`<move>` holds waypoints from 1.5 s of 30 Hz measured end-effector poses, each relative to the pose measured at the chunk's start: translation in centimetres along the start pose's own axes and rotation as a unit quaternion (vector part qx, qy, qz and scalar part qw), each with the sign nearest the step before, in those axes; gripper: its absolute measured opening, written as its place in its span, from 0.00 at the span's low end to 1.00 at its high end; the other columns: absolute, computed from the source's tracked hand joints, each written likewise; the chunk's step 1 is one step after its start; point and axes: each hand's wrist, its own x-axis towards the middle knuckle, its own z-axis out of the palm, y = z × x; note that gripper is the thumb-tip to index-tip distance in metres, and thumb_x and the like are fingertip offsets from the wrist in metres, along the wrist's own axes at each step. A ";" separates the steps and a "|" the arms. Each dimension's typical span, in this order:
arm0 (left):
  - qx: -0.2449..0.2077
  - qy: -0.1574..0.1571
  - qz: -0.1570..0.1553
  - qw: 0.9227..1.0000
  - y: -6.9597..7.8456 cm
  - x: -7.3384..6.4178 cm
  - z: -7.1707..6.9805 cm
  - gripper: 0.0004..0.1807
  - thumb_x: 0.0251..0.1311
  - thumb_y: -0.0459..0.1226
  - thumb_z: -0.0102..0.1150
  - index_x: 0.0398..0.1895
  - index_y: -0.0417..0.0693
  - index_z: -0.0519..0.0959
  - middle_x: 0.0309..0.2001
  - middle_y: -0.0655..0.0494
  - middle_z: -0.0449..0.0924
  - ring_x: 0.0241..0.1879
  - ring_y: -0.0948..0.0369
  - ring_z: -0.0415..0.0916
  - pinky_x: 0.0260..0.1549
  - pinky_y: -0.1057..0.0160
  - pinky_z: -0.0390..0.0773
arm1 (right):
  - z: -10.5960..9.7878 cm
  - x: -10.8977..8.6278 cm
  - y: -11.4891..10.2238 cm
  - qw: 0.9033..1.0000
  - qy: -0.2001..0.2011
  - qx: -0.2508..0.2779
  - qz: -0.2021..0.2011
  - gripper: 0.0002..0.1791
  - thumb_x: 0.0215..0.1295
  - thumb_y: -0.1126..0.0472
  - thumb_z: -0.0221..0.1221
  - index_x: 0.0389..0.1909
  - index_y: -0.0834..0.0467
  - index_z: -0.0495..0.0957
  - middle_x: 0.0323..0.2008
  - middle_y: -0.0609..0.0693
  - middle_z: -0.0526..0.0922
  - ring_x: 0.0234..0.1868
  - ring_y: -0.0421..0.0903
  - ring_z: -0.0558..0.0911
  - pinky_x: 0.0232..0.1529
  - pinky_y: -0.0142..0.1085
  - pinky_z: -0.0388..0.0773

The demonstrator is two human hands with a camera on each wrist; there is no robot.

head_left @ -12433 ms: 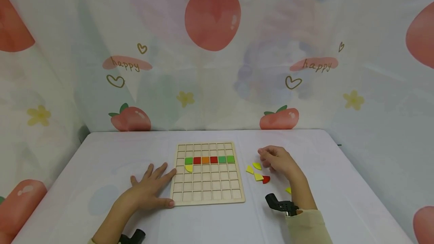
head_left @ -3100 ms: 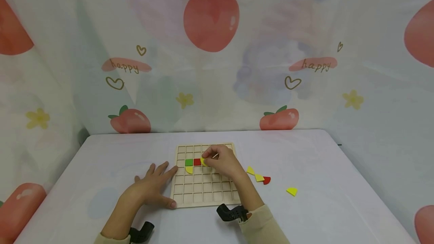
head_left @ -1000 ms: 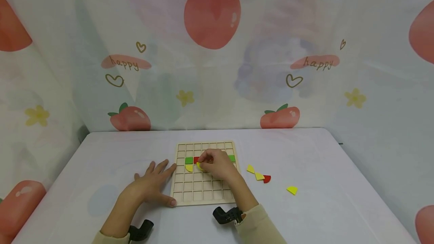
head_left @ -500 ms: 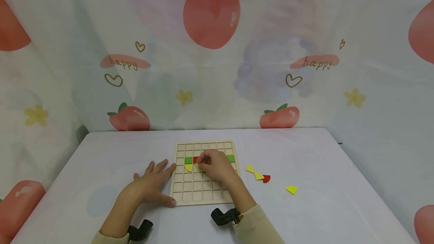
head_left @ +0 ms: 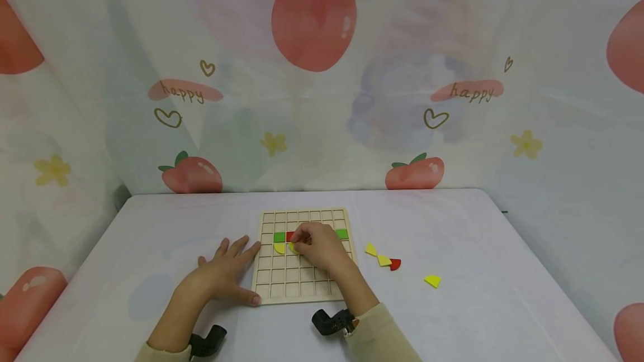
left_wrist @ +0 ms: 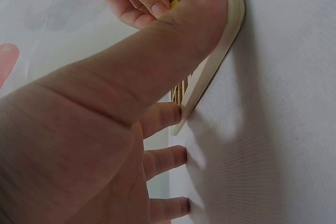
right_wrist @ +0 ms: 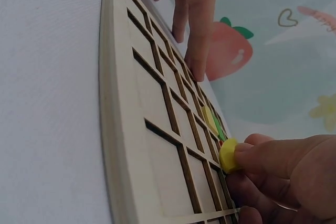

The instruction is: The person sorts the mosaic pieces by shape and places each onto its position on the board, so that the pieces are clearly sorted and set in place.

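R hand [head_left: 322, 246] pinches a yellow pc [right_wrist: 229, 156] btwn thumb & fingers, low over the board [head_left: 292, 290], left of its ctr; can't tell if touching. L hand [head_left: 218, 279] has fingers spread wide, thumb on board's near-left corner, index at left edge. On desk [head_left: 478, 317] off board's right edge: 3 loose yellows [head_left: 384, 261] & a red pc [head_left: 396, 264].

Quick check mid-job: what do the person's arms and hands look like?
The left hand and right hand are bare, ungloved. The left sleeve and right sleeve are plain beige. Each wrist carries a black, bent device: left device, right device.
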 end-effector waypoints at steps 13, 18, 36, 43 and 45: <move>0.002 -0.001 -0.001 1.000 -0.1 0.1 0.1 0.67 0.30 0.67 0.76 0.78 0.58 0.58 0.79 0.45 0.49 0.75 0.31 0.41 0.54 0.14 0.45 | 0.2 -0.1 -0.1 1.000 0.006 -0.015 0.010 0.05 0.57 0.62 0.70 0.34 0.52 0.86 0.35 0.44 0.81 0.35 0.40 0.76 0.40 0.36 0.76; 0.006 0.001 0.003 1.000 -0.1 0.1 0.1 0.67 0.31 0.68 0.76 0.78 0.58 0.57 0.79 0.45 0.49 0.75 0.30 0.41 0.54 0.14 0.46 | 0.2 -0.2 -0.2 1.000 0.002 -0.022 0.006 0.05 0.57 0.63 0.70 0.34 0.53 0.86 0.32 0.43 0.80 0.33 0.39 0.77 0.37 0.35 0.76; 0.010 0.006 0.011 1.000 0.0 0.0 0.0 0.67 0.31 0.68 0.76 0.78 0.58 0.58 0.78 0.45 0.50 0.75 0.30 0.42 0.53 0.14 0.47 | 0.8 -0.1 -0.3 0.998 0.014 -0.060 0.011 0.03 0.60 0.61 0.68 0.34 0.53 0.87 0.29 0.40 0.81 0.31 0.36 0.77 0.34 0.32 0.76; 0.008 0.006 0.011 1.000 0.0 0.0 0.0 0.67 0.30 0.68 0.76 0.78 0.57 0.58 0.78 0.44 0.50 0.75 0.30 0.42 0.53 0.14 0.47 | 1.0 0.1 -0.2 0.998 0.028 -0.054 0.020 0.02 0.58 0.61 0.69 0.31 0.53 0.86 0.25 0.40 0.80 0.29 0.37 0.77 0.32 0.32 0.76; 0.008 0.006 0.011 1.000 0.0 -0.1 -0.1 0.67 0.30 0.68 0.76 0.78 0.57 0.58 0.78 0.44 0.50 0.75 0.30 0.42 0.53 0.14 0.47 | 1.1 0.1 -0.3 0.998 0.029 -0.057 0.020 0.02 0.59 0.61 0.70 0.31 0.52 0.85 0.25 0.40 0.80 0.29 0.38 0.76 0.32 0.32 0.75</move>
